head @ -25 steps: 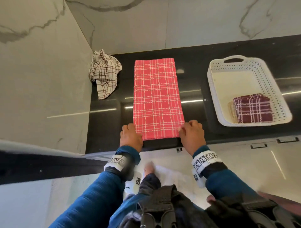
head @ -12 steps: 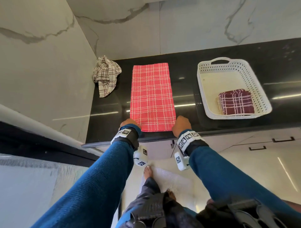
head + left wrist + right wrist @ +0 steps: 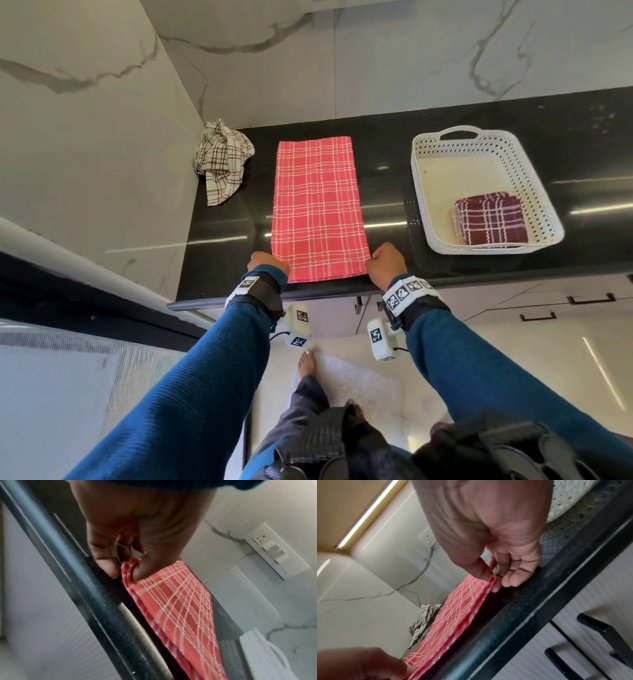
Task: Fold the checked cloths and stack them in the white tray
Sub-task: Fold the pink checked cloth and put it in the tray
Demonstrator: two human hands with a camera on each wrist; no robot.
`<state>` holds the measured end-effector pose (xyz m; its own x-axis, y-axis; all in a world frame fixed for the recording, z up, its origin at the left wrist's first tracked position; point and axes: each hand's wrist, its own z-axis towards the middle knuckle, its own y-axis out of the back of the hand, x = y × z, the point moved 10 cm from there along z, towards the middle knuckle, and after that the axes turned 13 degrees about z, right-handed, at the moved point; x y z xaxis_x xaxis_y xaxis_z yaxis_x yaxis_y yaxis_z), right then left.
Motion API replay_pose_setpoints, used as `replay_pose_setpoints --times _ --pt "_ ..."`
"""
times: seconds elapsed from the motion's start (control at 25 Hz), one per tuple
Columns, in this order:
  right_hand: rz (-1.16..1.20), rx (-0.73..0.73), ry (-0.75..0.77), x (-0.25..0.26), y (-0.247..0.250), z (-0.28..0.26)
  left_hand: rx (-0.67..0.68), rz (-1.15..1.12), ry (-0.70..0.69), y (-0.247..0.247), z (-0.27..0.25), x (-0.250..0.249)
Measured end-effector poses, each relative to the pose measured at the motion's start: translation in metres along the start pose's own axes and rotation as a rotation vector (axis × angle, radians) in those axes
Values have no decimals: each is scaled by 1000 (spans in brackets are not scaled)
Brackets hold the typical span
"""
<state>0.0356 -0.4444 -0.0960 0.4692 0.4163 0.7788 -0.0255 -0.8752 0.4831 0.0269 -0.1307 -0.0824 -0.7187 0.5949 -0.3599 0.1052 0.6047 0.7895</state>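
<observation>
A red checked cloth (image 3: 318,209), folded into a long strip, lies flat on the black counter (image 3: 226,240), reaching from the wall to the front edge. My left hand (image 3: 269,262) pinches its near left corner (image 3: 130,566) between thumb and fingers. My right hand (image 3: 385,262) pinches the near right corner (image 3: 492,580) the same way. The white perforated tray (image 3: 424,212) stands to the right and holds a folded maroon checked cloth (image 3: 489,219) at its near end. A crumpled white checked cloth (image 3: 221,157) lies at the back left by the wall.
Marble walls close the counter at the back and left. The counter's front edge (image 3: 308,294) runs just under my wrists. Cabinet handles (image 3: 587,298) sit below on the right. A socket plate (image 3: 274,550) is on the back wall.
The camera has pulled back and up, so the counter looks farther away. Both hands have stayed at the red cloth's near corners, and the fingers have closed into pinches.
</observation>
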Motion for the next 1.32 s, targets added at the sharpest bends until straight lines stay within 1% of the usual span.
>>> replay_pose_setpoints --times 0.04,0.08,0.12,0.16,0.24,0.28,0.36,0.44,0.48,0.56,0.68,0.76,0.8,0.88,0.96,1.0,1.08,1.12,1.16,1.24,1.32 --pt "33 13 23 -2 0 0 54 -26 -20 -6 7 5" --pt "65 43 50 -4 -1 -1 120 -56 -10 -13 12 11" --pt "102 86 76 -5 -4 -2 172 -109 -27 -16 10 12" --pt "142 134 89 -6 -7 -3 175 -77 -123 -15 8 9" --pt "219 212 81 -11 -8 -7 162 -167 -200 -10 1 10" --pt "244 250 82 -13 -8 -9 169 -175 -252 -9 -5 8" --pt "241 315 87 -16 -10 -16 200 -116 -353 -12 -14 4" --pt "194 298 120 -18 -10 -20 222 -24 -428 -20 -19 5" --pt "178 256 158 -16 -7 -21 194 -11 -451 -21 -20 7" --pt "180 161 263 -7 3 -25 53 3 -500 -9 -23 5" --pt "155 83 409 6 16 -29 -129 44 -587 12 -24 1" --pt "91 38 505 13 26 -32 -196 55 -681 21 -29 -1" --pt "56 36 547 16 30 -35 -193 49 -722 22 -31 0" --pt "37 96 587 22 33 -46 -128 50 -727 23 -37 8" --pt "58 201 548 29 36 -57 -45 46 -701 26 -44 14" --pt "59 254 519 34 38 -63 -27 28 -703 31 -48 15" --pt "80 353 472 49 44 -74 -38 -54 -722 46 -59 10" --pt "118 378 458 59 47 -77 -52 -111 -735 55 -64 5" --pt "164 376 452 70 52 -76 -62 -169 -746 63 -65 -1" --pt "237 316 462 94 58 -63 -56 -245 -736 77 -59 -20" --pt "281 240 471 118 57 -35 -69 -233 -686 84 -30 -46"
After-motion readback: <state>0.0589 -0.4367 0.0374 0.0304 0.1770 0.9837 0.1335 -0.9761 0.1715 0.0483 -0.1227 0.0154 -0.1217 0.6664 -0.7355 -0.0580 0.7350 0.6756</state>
